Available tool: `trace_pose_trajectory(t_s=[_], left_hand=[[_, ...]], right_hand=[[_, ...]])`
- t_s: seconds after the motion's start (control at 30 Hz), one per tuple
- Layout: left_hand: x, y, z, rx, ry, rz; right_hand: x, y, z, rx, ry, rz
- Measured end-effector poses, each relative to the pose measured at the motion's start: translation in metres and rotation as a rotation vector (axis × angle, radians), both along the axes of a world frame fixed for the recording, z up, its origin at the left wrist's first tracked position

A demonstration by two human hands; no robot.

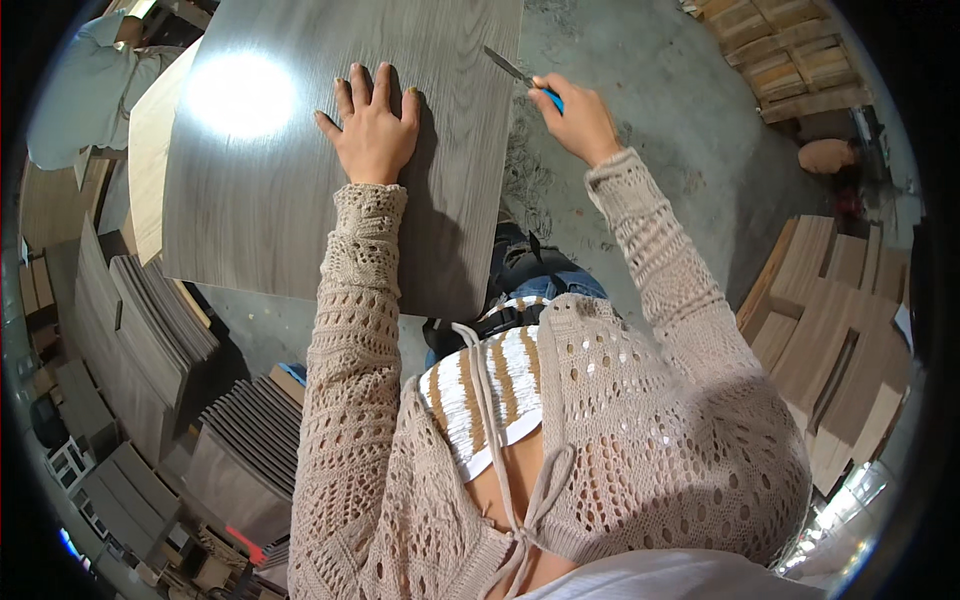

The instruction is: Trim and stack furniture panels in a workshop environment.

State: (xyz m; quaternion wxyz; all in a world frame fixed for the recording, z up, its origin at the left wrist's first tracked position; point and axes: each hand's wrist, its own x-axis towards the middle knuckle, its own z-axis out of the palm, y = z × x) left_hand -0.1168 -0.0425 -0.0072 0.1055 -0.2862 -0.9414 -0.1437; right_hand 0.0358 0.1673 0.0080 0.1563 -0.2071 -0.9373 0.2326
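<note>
A large grey wood-grain panel (pixel 290 190) lies flat in front of me, with a bright glare spot near its far left. My left hand (pixel 372 125) rests palm down on it, fingers spread. At the panel's right edge, my right hand (pixel 578 120) grips a thin knife with a blue handle (pixel 520 75). The blade points up and left along that edge. Both forearms wear a beige open-knit sleeve.
Stacks of grey panels (pixel 150 330) stand at the lower left, light wood boards (pixel 840 320) at the right, and wooden pallets (pixel 780 50) at the top right. Another person in a light shirt (pixel 90 90) is at the top left. Concrete floor (pixel 680 130) lies under the panel.
</note>
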Motion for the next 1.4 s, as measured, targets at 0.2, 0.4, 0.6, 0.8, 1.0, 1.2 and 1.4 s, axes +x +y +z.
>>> trace_pose_trajectory(t_s=[0.2,0.4,0.6,0.8,1.0,1.2,1.4], left_hand=[[-0.004,-0.001,0.002,0.016,-0.006,0.001],[-0.001,-0.003,0.005,0.027,-0.022,0.01],[0.01,-0.013,0.011,-0.044,-0.048,0.064],[0.014,-0.013,0.009,-0.042,-0.075,0.108],[0.063,0.011,0.024,-0.028,-0.101,-0.082],[0.076,0.025,0.045,-0.235,-0.563,-0.689],[0.047,-0.006,0.035,0.395,-0.183,-0.278]], right_hand=[[-0.003,0.005,0.006,0.025,-0.01,-0.037],[-0.035,0.025,0.006,0.076,-0.015,-0.055],[-0.059,0.062,0.006,0.084,-0.029,0.014],[-0.033,0.042,0.009,-0.001,-0.032,0.122],[-0.022,-0.003,0.008,-0.117,0.107,0.048],[-0.011,-0.026,0.028,-0.335,0.105,-0.061],[-0.003,-0.059,0.014,-0.237,0.169,0.115]])
